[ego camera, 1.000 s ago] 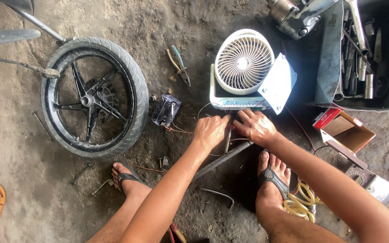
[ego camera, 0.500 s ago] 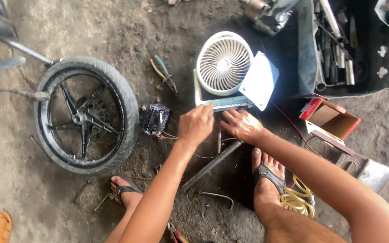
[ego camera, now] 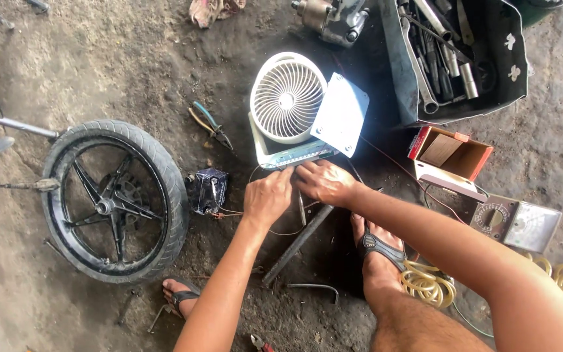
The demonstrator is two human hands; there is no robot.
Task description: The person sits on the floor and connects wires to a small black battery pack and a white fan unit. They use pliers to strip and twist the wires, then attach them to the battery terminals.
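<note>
Fan (ego camera: 288,98), white, lying face-up on dirt floor, its open base at 6 o'clock under both hands. Left hand (ego camera: 267,197) pressing down at base edge, fingers curled, contents not visible. Right hand (ego camera: 324,182) just beside it at 3 o'clock, fingers flat against base, grip hard to tell. White cover plate (ego camera: 340,122) leaning at fan's 3 o'clock. Small battery (ego camera: 206,191) at 9 o'clock from hands, wheel (ego camera: 115,199) farther out. Pliers (ego camera: 211,125) at 10 o'clock. Meter (ego camera: 515,223) sitting at 3 o'clock.
</note>
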